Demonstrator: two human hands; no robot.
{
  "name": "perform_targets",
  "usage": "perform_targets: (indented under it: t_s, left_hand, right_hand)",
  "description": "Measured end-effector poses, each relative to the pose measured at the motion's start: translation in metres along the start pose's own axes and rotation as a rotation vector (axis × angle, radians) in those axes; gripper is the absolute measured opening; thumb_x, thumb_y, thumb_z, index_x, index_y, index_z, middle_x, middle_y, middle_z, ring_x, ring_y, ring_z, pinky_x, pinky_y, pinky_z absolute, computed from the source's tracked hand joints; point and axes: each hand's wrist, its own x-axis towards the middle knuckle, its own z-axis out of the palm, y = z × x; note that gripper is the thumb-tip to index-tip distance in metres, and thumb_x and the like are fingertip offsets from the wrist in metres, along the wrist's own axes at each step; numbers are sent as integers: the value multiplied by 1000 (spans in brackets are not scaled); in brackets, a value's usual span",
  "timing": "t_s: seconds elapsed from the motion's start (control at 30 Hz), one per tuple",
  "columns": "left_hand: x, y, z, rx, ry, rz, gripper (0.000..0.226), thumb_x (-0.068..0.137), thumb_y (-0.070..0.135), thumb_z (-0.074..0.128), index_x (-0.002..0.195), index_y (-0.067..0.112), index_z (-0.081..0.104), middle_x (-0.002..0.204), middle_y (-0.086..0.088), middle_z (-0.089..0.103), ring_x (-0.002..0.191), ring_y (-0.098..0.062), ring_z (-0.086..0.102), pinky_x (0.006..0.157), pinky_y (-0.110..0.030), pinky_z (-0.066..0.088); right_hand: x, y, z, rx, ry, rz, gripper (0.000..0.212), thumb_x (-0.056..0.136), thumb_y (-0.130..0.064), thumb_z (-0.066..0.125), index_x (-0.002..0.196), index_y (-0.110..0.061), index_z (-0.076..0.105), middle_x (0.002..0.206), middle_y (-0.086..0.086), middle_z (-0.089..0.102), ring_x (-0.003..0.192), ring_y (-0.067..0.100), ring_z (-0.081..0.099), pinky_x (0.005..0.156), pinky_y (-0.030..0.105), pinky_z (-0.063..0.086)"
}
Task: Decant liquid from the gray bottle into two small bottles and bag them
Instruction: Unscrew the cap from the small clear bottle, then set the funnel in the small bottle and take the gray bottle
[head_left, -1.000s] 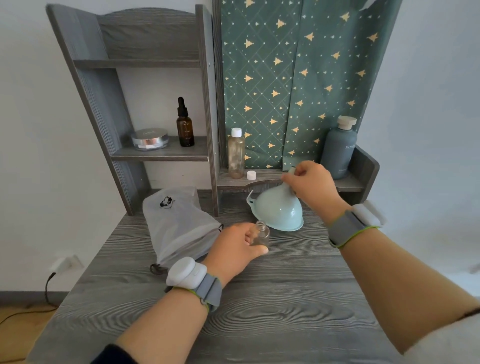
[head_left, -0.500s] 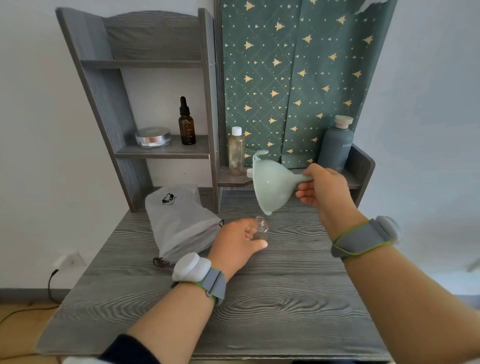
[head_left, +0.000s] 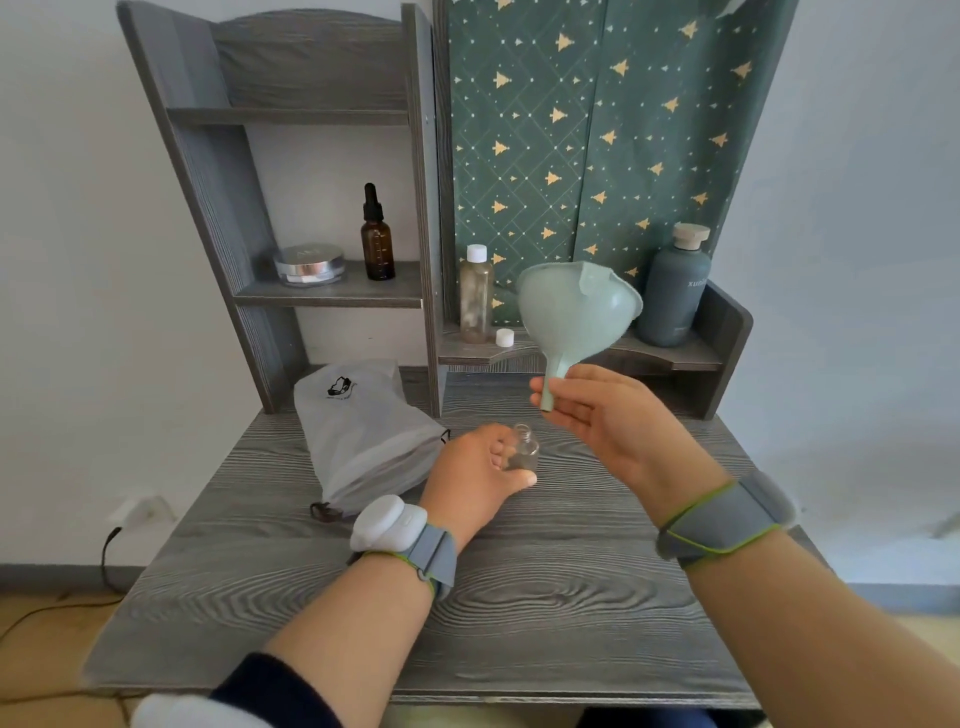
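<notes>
- Gray plastic bottle with a beige cap (head_left: 675, 291) stands upright at the back right of the low shelf (head_left: 665, 356).
- Small clear glass bottle (head_left: 523, 449), uncapped, stands on the gray wood-grain table (head_left: 571, 597) with the left hand (head_left: 478, 473) curled round it.
- Right hand (head_left: 608, 415) pinches the spout of a pale green plastic funnel (head_left: 576, 306), bowl up, above the small bottle and apart from it.
- Light gray drawstring bag (head_left: 363, 436) lies on the table to the left.
- Tall clear bottle with a white cap (head_left: 475, 296) stands on the shelf, with a loose white cap (head_left: 504, 338) beside it.
</notes>
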Motion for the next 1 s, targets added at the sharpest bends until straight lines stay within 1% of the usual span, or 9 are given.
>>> perform_targets:
  t_s: [0.1,0.2,0.27,0.4,0.5,0.63,0.7,0.87,1.0]
  left_hand:
    - [0,-1,0,-25,1,-20,36,75,24,81,106,23,65,93,7,66,90,-13,64,82,-24,51]
    - [1,-2,1,-28,-3,-32,30,73,24,81,98,25,65,95,4,69,90,-14,65,83,-26,52]
    - [2,-2,2,-36,1,-34,27,73,24,82,92,27,63,96,2,70,90,-14,66,83,-28,53]
    - [2,-2,2,-39,8,-41,28,72,25,82,92,31,64,93,5,69,89,-13,66,84,-29,54]
    - [3,-2,3,-36,6,-41,23,71,23,82,89,25,66,87,2,69,89,-17,67,85,-34,55]
    - [3,-3,3,-52,11,-48,28,72,20,81,97,16,71,89,-2,71,90,-21,67,85,-37,54]
    - [3,-3,4,-50,10,-49,27,72,19,81,96,12,71,90,-6,72,91,-23,67,85,-38,54]
    - [4,-1,5,1,12,-41,29,74,23,78,97,7,68,94,-9,72,92,-24,66,87,-41,52]
    - [7,-1,6,4,21,-31,27,75,22,76,98,10,68,93,-7,72,90,-23,66,86,-41,53]
  right_hand:
    - [0,5,0,-134,35,-76,18,82,-5,70,100,-4,71,96,9,75,89,19,70,77,24,56]
    - [-1,12,4,-280,79,-129,19,77,-7,76,96,-9,74,87,7,70,80,16,63,80,29,53]
    - [-1,15,7,-341,94,-163,20,76,-7,77,95,-10,72,84,3,69,77,12,63,77,25,53]
    - [-2,19,12,-390,116,-213,19,76,-7,77,93,-9,71,84,3,70,75,8,65,72,18,53]
    - [-3,20,15,-421,121,-229,18,76,-5,77,93,-8,71,85,4,70,74,6,65,68,15,53]
    - [-4,24,15,-448,123,-231,17,77,-2,75,93,-8,71,83,5,72,66,2,63,59,10,48]
    - [-4,27,15,-479,124,-230,17,77,-2,74,92,-7,71,83,6,72,66,3,64,60,13,50]
    - [-4,32,13,-519,130,-213,16,79,-6,72,93,-11,70,88,8,74,85,23,70,78,36,56]
    - [0,31,14,-553,142,-219,16,79,-6,71,94,-11,69,87,8,74,84,21,69,74,33,56]
